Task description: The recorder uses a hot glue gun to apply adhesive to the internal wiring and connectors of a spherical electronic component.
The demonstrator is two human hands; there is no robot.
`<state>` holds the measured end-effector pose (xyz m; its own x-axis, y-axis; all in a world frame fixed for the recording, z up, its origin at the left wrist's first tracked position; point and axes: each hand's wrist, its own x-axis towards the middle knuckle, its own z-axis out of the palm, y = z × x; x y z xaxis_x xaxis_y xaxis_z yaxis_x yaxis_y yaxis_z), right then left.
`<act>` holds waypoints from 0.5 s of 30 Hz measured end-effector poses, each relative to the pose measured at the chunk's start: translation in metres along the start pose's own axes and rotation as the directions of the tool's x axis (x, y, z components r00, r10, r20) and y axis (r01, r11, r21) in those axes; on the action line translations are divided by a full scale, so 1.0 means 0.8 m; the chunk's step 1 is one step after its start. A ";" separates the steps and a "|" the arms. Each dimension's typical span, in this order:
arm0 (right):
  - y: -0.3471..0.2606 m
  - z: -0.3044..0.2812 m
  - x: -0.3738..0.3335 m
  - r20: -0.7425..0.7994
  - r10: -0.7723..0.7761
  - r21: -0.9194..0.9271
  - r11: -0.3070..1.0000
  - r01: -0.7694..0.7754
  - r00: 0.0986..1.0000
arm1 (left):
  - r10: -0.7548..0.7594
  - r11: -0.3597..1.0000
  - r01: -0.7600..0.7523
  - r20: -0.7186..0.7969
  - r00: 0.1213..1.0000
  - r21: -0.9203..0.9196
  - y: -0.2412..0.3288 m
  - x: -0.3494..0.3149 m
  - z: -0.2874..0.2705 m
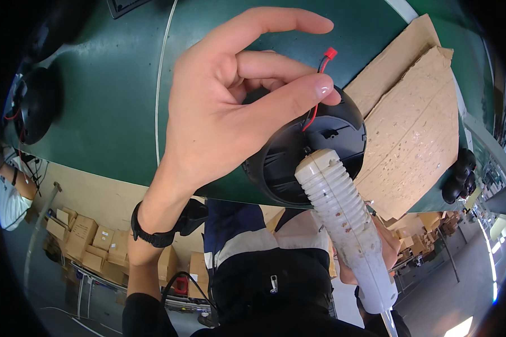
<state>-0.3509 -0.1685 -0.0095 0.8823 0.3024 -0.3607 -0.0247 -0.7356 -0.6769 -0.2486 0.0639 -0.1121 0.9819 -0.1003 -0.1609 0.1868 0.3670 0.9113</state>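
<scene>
Left fingers (315, 91) pinch wire (312, 119), red connector (330, 53) up-right | ribbed tool (347, 230), axis up-left | right fingers (348, 276) apparently closed round it

A worker's left hand (219, 112) pinched a red-and-black wire (313, 117) between thumb and finger above a round black shell (340, 140), the wire's red connector (330, 53) poking past the fingertips. The right hand (387, 244), partly hidden, gripped a ribbed white tool (346, 224) below the shell, its front end angled toward the shell's inside; whether the two touched could not be seen. A worn cardboard sheet (413, 132) lay right of the shell on the green tabletop (107, 112). Another black part (39, 106) sat well to the shell's left, smaller black pieces (461, 177) to its right. Cardboard boxes (81, 236) were stacked beyond the table edge, to the shell's lower left.
</scene>
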 end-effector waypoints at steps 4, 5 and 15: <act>0.007 0.003 -0.007 -0.073 -0.059 0.005 0.998 0.059 0.996 | -0.052 0.999 0.052 0.038 0.998 0.005 0.009 0.007 -0.003; 0.007 0.002 -0.007 -0.071 -0.058 0.003 0.998 0.058 0.996 | -0.071 0.997 0.068 0.057 0.996 0.048 0.014 0.008 -0.003; 0.000 -0.004 -0.004 -0.048 -0.044 -0.036 0.998 0.042 0.998 | -0.084 0.985 0.070 0.080 0.993 0.160 0.018 0.005 -0.005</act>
<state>-0.3521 -0.1711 -0.0065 0.9040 0.3049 -0.2996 0.0294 -0.7435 -0.6681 -0.2421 0.0726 -0.1015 0.9570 -0.2044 -0.2058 0.2476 0.2064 0.9466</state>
